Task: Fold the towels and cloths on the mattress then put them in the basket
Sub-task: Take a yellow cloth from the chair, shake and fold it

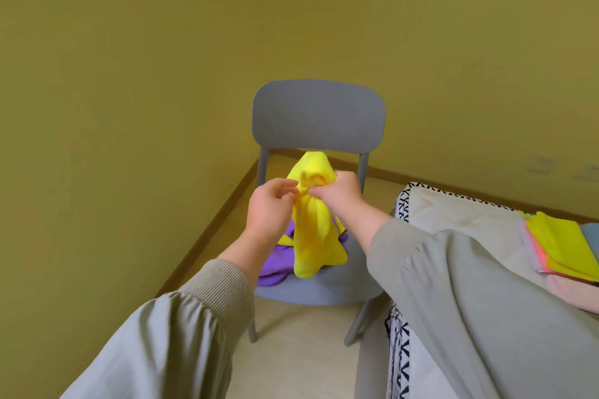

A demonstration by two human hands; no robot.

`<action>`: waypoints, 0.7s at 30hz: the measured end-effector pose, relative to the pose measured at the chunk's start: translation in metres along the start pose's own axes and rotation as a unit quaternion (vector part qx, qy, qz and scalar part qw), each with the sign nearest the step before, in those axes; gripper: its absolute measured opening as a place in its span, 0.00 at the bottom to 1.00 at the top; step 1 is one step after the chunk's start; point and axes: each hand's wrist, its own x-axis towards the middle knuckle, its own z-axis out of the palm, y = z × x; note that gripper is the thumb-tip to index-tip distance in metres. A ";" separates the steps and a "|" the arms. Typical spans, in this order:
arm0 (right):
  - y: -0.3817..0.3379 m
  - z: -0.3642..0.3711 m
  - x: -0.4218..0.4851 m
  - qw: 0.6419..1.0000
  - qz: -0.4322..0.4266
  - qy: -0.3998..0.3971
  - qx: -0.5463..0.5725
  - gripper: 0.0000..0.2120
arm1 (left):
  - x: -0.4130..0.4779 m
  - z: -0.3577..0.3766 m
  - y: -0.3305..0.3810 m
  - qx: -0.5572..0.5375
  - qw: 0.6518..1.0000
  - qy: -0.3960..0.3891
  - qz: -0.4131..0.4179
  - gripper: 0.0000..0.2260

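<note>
Centre of frame: both forearms, in grey sleeves (181, 327) with ribbed cuffs, rise from the lower edge and converge above a grey chair (319, 113). The right hand (337, 194) has its grip clenched round the bunched top of a yellow cloth (311, 236). The left hand (270, 204), fingers curled, pinches the same cloth at its left edge, and the two hands lie just beside each other. The cloth is held in the air over the seat. It is crumpled, with a lobe standing above the fists and the rest hanging in loose folds. Beneath it on the seat lies a purple cloth (275, 266) in a heap. Right of frame: the mattress (453, 214), its corner just beside the chair, carries a stack of folded cloths (557, 243) near the right edge. Left of frame: the wall (129, 74) meets the floor (291, 350) at a skirting line close behind the chair. Floor shows below the seat and in the gap towards the mattress.
</note>
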 end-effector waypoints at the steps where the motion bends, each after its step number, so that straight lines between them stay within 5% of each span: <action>1: -0.006 -0.006 -0.008 1.000 -0.004 0.005 0.012 0.11 | -0.014 -0.002 0.005 0.008 1.000 0.003 0.009 0.14; 8: -0.076 -0.066 -0.084 0.993 -0.089 -0.076 -0.013 0.12 | -0.091 -0.026 0.076 0.063 0.995 0.056 0.057 0.16; 15: -0.143 -0.122 -0.158 0.974 -0.196 -0.104 -0.054 0.06 | -0.133 -0.044 0.170 -0.088 0.996 0.030 -0.002 0.32; 21: -0.185 -0.146 -0.216 0.955 -0.269 -0.084 -0.091 0.07 | -0.189 -0.071 0.231 -0.128 0.984 0.099 0.081 0.14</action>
